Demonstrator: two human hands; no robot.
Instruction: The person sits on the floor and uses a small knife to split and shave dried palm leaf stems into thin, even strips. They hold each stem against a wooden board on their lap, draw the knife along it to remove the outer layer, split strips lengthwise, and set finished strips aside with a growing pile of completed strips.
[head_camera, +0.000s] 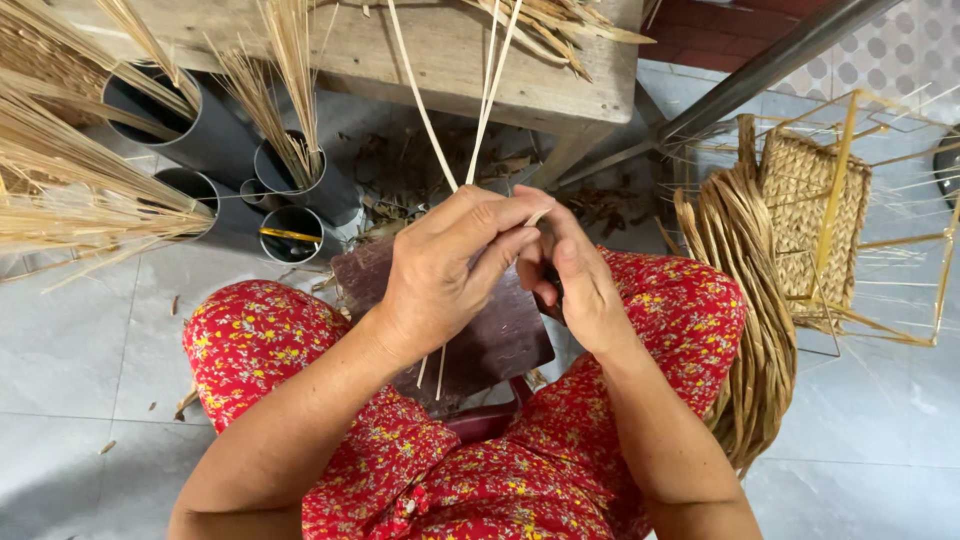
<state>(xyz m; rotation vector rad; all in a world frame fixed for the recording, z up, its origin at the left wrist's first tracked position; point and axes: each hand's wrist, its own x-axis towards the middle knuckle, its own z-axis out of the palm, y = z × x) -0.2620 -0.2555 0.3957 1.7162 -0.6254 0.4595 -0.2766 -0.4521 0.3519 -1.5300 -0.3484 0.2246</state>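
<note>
My left hand (450, 265) is closed around a few thin pale reed strips (420, 100) that rise up past the bench edge and poke out below my palm. Right beside it, my right hand (575, 275) pinches the same strips, its fingers touching the left hand's fingers. Both hands hover over a dark brown wooden board (500, 340) that rests between my knees. My lap is covered by red flowered cloth (260, 340).
A rough wooden bench (450, 50) stands ahead. Dark plastic tubes (210, 135) holding straw bundles (70, 190) stand at the left on the grey tiled floor. At the right lie a braided straw bundle (750, 300) and a half-woven basket (810, 210) on a yellow frame.
</note>
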